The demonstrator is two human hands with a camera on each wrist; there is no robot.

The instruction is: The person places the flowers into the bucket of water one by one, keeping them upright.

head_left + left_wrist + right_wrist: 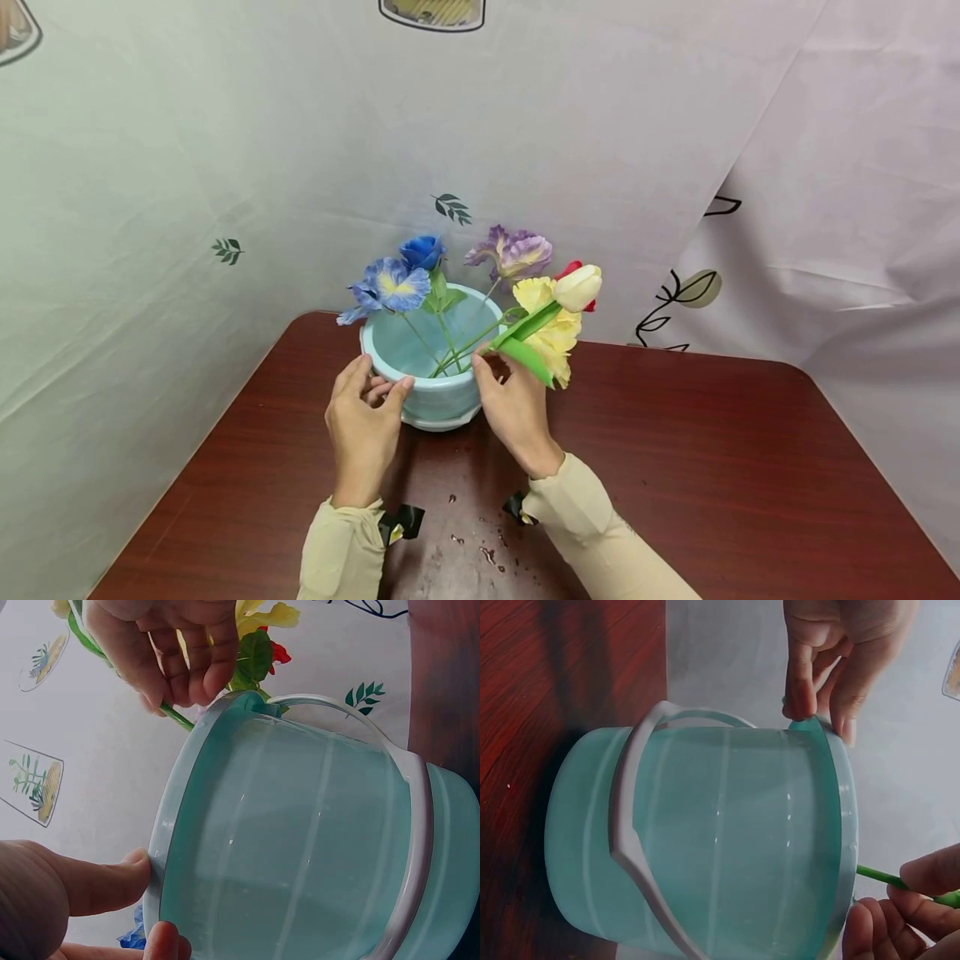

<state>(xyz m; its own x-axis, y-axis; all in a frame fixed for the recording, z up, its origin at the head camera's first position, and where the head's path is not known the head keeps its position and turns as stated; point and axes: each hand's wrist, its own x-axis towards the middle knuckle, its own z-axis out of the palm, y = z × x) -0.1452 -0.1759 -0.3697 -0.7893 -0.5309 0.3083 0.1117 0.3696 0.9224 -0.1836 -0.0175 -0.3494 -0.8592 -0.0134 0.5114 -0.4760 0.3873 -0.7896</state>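
Note:
A pale turquoise bucket (442, 406) with a light handle (624, 802) stands upright on the table. My left hand (365, 429) grips its rim at the left, thumb and fingers on either side of the edge, as the right wrist view shows. At the right of the rim, my right hand (517, 412) pinches the green stem (881, 876) of a white tulip (577, 289), whose bloom leans up and right. Inside the bucket stand a blue iris-like flower (397, 285), a blue rose (422, 252), a purple flower (517, 252) and a yellow flower (557, 342). A red bloom (590, 305) is mostly hidden behind the tulip.
The dark red-brown table (697, 467) has water drops (489, 554) near its front, between the forearms. A pale printed cloth (315, 142) hangs behind the table and along both sides, close to the bucket's back.

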